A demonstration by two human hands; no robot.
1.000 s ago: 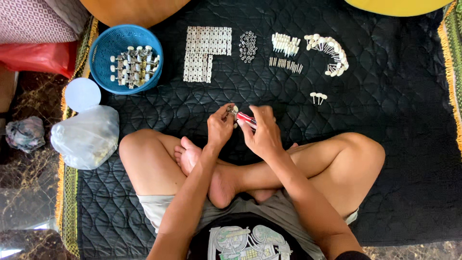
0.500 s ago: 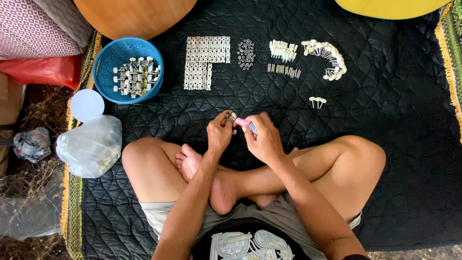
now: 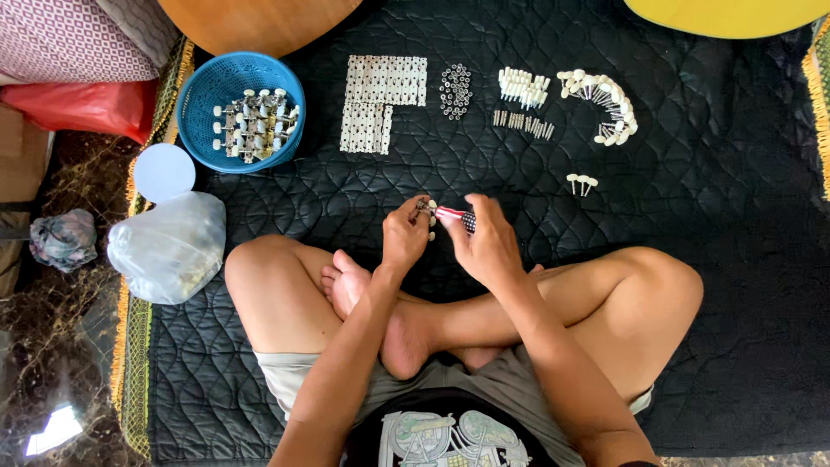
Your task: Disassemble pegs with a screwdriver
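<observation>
Sitting cross-legged on a black quilted mat (image 3: 718, 225). Left hand (image 3: 405, 235) pinching a small metal tuning peg with a white knob (image 3: 427, 210) above the crossed feet; right hand (image 3: 488, 242) clenched around a red-handled screwdriver (image 3: 453, 215), tip meeting the peg. Farther out on the mat: blue basket (image 3: 207, 91) of finished pegs, white plates laid in a grid (image 3: 380, 99), small dark rings (image 3: 455, 89), rows of white knobs (image 3: 596, 99). Clear plastic bag (image 3: 169, 246) at left edge.
</observation>
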